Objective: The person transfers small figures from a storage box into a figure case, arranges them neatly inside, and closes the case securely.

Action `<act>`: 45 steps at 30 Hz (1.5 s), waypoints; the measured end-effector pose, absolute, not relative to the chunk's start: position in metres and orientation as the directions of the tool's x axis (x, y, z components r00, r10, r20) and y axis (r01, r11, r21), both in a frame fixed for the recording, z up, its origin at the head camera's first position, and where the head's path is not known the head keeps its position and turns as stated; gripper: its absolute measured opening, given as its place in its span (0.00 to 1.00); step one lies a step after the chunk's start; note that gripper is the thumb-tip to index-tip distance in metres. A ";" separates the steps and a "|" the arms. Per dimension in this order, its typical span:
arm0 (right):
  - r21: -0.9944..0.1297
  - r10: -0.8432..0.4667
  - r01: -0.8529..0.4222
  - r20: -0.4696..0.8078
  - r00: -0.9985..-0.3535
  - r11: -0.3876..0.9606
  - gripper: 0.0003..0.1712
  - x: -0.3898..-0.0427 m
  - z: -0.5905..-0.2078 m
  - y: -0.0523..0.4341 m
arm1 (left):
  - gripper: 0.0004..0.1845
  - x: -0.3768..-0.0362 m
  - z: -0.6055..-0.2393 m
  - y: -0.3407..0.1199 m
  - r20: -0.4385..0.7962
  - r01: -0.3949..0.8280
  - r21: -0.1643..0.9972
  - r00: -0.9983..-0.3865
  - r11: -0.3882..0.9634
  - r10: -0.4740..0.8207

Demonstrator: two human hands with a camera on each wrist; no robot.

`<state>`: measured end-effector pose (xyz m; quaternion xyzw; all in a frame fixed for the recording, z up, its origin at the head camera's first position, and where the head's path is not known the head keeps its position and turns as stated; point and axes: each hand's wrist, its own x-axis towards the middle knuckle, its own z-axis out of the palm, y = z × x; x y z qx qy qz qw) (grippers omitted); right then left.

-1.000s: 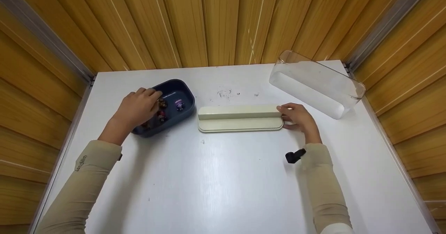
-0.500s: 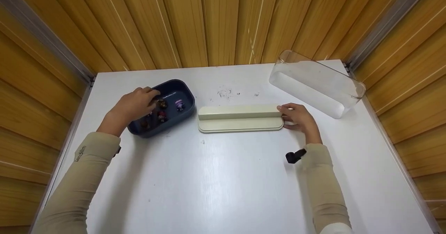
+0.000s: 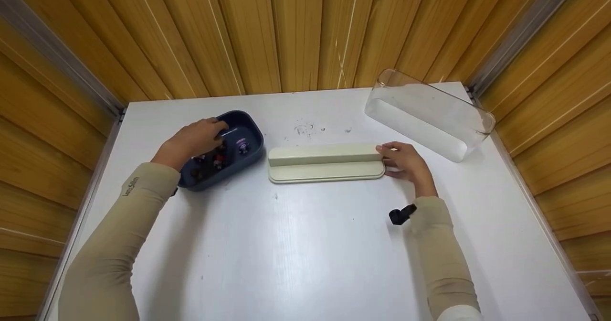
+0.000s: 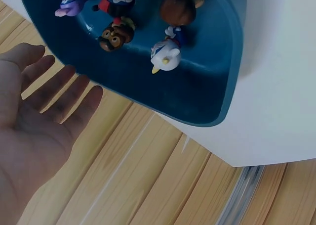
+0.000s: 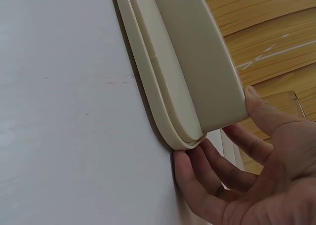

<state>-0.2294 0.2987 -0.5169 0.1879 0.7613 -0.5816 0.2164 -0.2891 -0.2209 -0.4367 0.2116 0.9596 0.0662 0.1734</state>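
Note:
My left hand (image 3: 193,140) is over the dark blue box (image 3: 255,153) at the left of the table. In the left wrist view its fingers are spread and loosely extended at the box's rim, with nothing in them. Several small toy figurines lie in the box, among them a white-headed one (image 4: 166,55), a brown one (image 4: 116,35) and a purple one (image 3: 242,145). My right hand (image 3: 406,162) holds the right end of a cream two-step display base (image 3: 327,170). Its thumb lies against the upper step, while the other fingers curl at the lower rim.
A clear, long cover (image 3: 429,111) with rounded corners stands at the back right of the white table (image 3: 305,244). Wood-panelled walls (image 3: 296,34) close in the back and sides.
My left hand drew back slightly, then shifted right over the box. The right hand keeps its place on the base, and the head view has shifted slightly.

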 end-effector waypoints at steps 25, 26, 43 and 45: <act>-0.796 -0.001 0.562 -0.577 -0.817 0.222 0.37 -0.232 -0.516 0.301 | 0.24 -0.317 -0.454 -0.213 -0.422 0.310 0.243 -0.819 0.919 0.388; -0.795 -0.002 0.564 -0.579 -0.816 0.224 0.37 -0.232 -0.516 0.301 | 0.24 -0.317 -0.454 -0.213 -0.427 0.299 0.249 -0.820 0.921 0.382; -0.809 0.010 0.540 -0.553 -0.833 0.232 0.35 -0.230 -0.518 0.301 | 0.20 -0.316 -0.462 -0.216 -0.381 0.276 0.309 -0.841 0.910 0.385; -0.812 0.005 0.540 -0.553 -0.833 0.220 0.35 -0.229 -0.518 0.302 | 0.19 -0.317 -0.466 -0.217 -0.368 0.291 0.314 -0.840 0.904 0.398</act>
